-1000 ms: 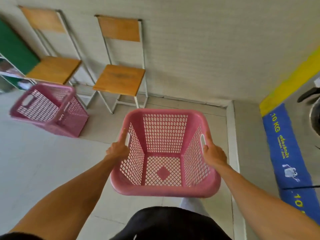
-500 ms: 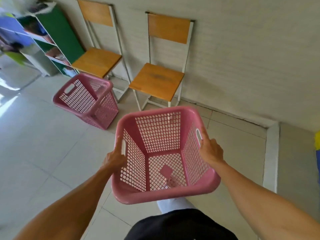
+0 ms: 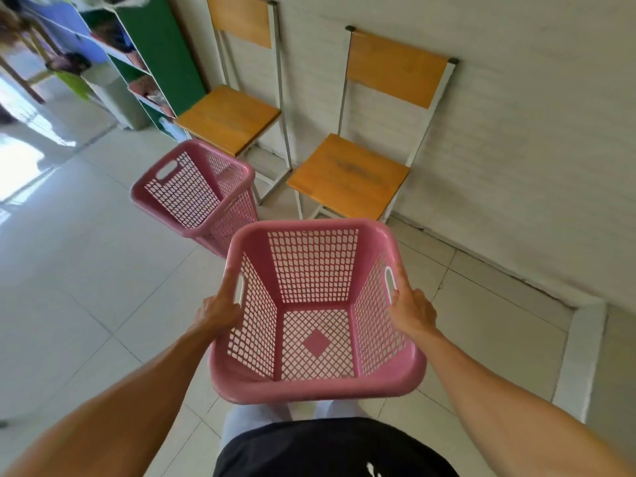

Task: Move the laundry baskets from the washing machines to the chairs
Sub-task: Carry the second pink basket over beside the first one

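A person carried an empty pink basket [image 3: 316,315] level toward two wooden chairs [image 3: 347,177], left hand [image 3: 216,313] and right hand [image 3: 411,309] clamped on its side handles, fingers wrapped together, beside another basket [image 3: 194,192] already on the floor.

The floor [image 3: 69,287] is laid with pale square tiles, and bright light is thrown across it from the far left. The wall [image 3: 516,149] on the right is finished in off-white, finely ribbed brick or panelling. A raised white curb [image 3: 578,356] is seen at the lower right. In the upper left corner a green-sided shelving unit [image 3: 165,53] is set against the wall; its shelves are filled with blurred items, possibly packets. A pale bin-like container [image 3: 117,98] is placed just beside it.
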A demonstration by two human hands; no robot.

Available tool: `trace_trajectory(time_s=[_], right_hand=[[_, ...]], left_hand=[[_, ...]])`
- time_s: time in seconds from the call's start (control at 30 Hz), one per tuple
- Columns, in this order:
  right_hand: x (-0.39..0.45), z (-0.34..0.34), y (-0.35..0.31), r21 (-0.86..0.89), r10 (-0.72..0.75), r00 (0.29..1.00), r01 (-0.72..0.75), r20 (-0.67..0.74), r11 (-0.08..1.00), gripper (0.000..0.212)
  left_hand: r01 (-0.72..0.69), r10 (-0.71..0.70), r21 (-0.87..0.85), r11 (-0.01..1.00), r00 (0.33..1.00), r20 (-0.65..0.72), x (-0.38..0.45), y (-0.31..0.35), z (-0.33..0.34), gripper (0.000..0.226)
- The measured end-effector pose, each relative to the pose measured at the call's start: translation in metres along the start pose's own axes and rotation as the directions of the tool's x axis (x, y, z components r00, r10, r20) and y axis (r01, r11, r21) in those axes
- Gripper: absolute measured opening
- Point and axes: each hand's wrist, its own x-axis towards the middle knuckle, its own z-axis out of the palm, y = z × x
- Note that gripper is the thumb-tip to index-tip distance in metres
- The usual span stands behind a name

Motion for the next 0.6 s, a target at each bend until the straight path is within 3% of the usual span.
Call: trace_trajectory(time_s=[0.17,0.6], right_hand=[[0.028,0.003,-0.028,0.022,0.041,0.999,-0.041,0.013,0.999,0.094],[0.068,0.035,-0.138,0.063,0.358,0.934,-0.358,0.014,0.932,0.101]], left_hand=[[0.005,-0.004,0.041,0.999,1.000,-0.024,0.036,-0.006,-0.015,0.098],[-0.232,0.194,0.154,0.961,0.954,0.227,0.200,-0.057,-0.077,0.105]])
